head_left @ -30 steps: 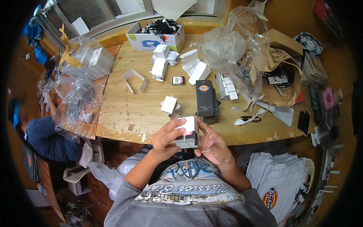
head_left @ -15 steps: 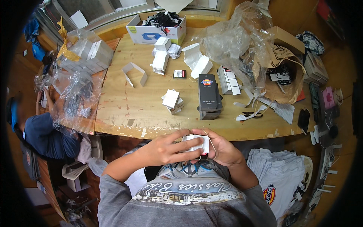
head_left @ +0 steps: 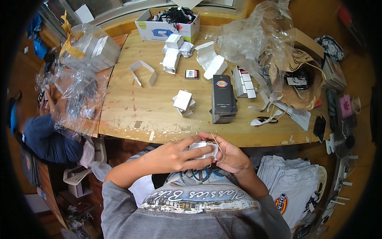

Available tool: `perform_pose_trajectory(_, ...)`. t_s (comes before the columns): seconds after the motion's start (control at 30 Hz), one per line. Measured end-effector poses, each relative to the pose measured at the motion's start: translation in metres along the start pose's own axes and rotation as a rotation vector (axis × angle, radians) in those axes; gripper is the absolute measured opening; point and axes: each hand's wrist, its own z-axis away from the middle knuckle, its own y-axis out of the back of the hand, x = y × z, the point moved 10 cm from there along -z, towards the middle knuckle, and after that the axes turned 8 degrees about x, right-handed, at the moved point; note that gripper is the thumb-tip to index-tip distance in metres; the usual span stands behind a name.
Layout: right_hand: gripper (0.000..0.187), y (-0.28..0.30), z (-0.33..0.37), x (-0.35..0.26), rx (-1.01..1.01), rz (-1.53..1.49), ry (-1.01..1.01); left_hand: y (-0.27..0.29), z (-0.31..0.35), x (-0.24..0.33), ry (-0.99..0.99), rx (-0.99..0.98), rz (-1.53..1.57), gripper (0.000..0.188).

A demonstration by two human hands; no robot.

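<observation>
Just off the table's near edge, my left hand (head_left: 179,154) is closed on a small stack of cards (head_left: 203,146), its fingers lying across the white top. Thumb and fingers of my right hand (head_left: 234,157) pinch a thin tan rubber band (head_left: 217,140) at the stack's right end. The band stands out in a loop there; where it runs beneath the fingers is hidden. Beyond my hands, a pile of small white card bundles (head_left: 183,100) sits on the table. To its right lies a stack of long black hang tags (head_left: 223,95).
On the wooden table (head_left: 131,107) are a folded card strip (head_left: 142,71), white packets (head_left: 171,59), a tissue box with black strings (head_left: 167,30), clear plastic (head_left: 254,40) and a paper bag (head_left: 314,95). Folded white shirts (head_left: 286,191) lie low right. Another person (head_left: 51,137) sits at left.
The rubber band's loop now stands farther out from the stack's right end, with my right fingers drawn slightly up. My left hand keeps its hold. The whole view has shifted slightly.
</observation>
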Motion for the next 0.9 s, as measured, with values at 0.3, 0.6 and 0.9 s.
perform_pose_trajectory(0.3, 0.063, 0.000, 0.002, -0.001, -0.001, 0.089, 0.057, -0.003, 0.002, -0.010, 0.142, 0.097, 0.001, 0.041)
perform_pose_trajectory(0.6, 0.065, 0.003, -0.002, -0.003, 0.089, 0.193, 0.062, -0.004, 0.006, -0.017, 0.235, 0.178, -0.033, 0.042)
perform_pose_trajectory(0.9, 0.071, 0.011, -0.014, 0.004, 0.074, 0.008, -0.010, -0.003, 0.020, -0.033, 0.321, 0.336, 0.009, 0.043)
